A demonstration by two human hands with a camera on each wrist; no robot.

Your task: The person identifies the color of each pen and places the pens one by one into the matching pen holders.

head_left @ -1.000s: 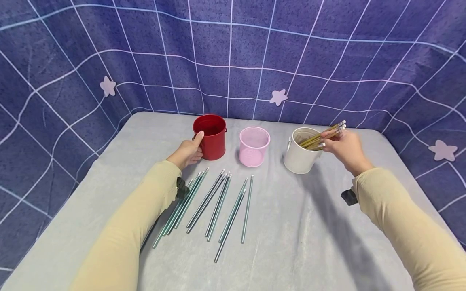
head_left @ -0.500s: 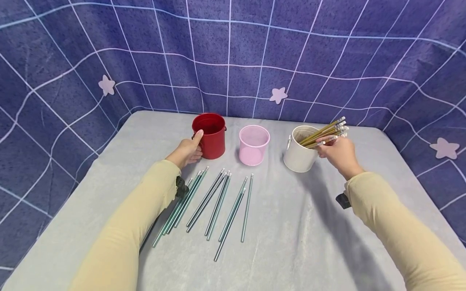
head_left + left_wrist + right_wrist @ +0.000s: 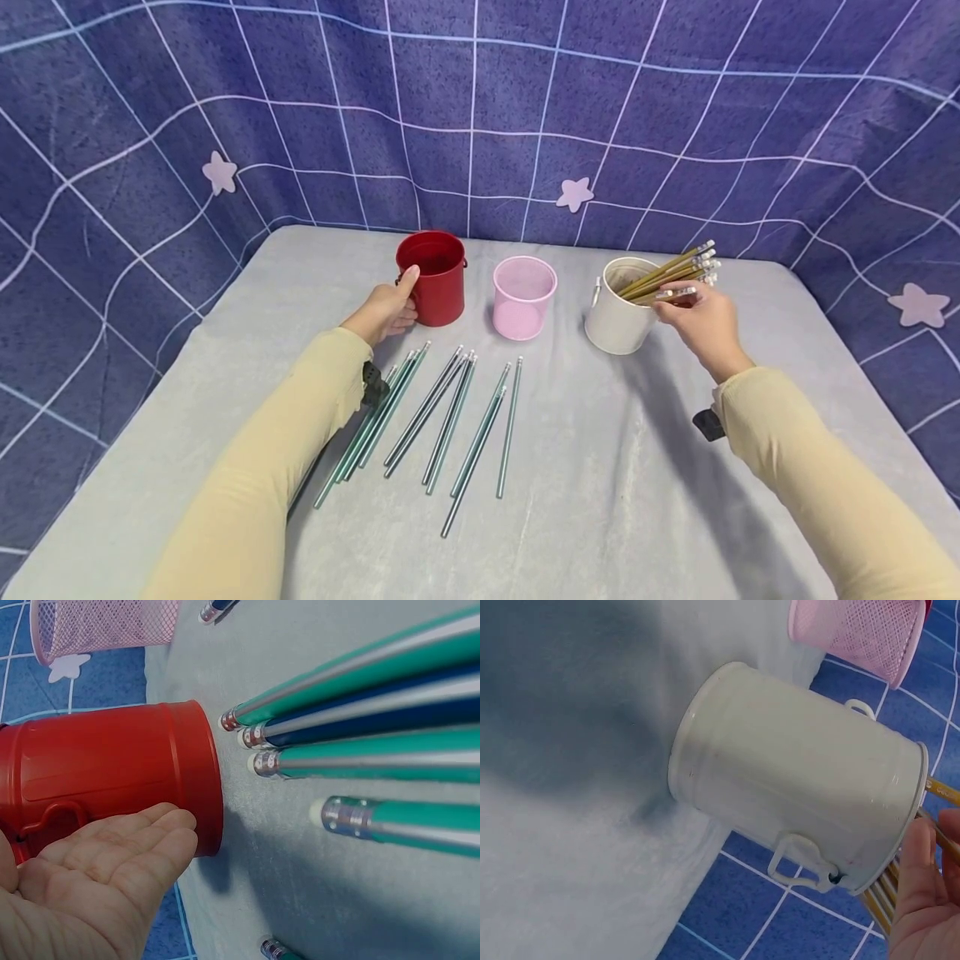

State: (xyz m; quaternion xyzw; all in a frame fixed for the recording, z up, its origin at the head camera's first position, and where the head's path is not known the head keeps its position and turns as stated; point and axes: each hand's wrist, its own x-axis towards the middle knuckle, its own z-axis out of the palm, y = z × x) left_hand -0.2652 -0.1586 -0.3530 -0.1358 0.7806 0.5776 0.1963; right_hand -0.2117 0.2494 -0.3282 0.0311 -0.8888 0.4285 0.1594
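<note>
My left hand [image 3: 386, 310] rests against the left side of a red metal bucket [image 3: 441, 292], its thumb near the rim. In the left wrist view the fingers [image 3: 161, 840] lie fairly straight alongside the bucket wall and a side loop. At the right, my right hand [image 3: 701, 321] pinches yellow pencils [image 3: 678, 293] at the rim of a cream-white metal bucket [image 3: 621, 323]. More yellow pencils [image 3: 667, 273] lean out over that rim, eraser ends up and to the right. Which of them the fingers hold is partly hidden. In the right wrist view the thumb [image 3: 917, 862] presses beside the bucket's mouth.
Between the two buckets stands a pink mesh cup [image 3: 522, 308]. Several green and dark blue pencils [image 3: 442, 425] lie loosely spread in front of it, erasers pointing away. A grey cloth [image 3: 585, 500] covers the table, and a blue grid-patterned curtain [image 3: 510, 100] hangs behind.
My right hand has shifted slightly left and down toward the white bucket's rim. The yellow pencils now spread in a wider fan over its edge. My left hand stays at the red bucket.
</note>
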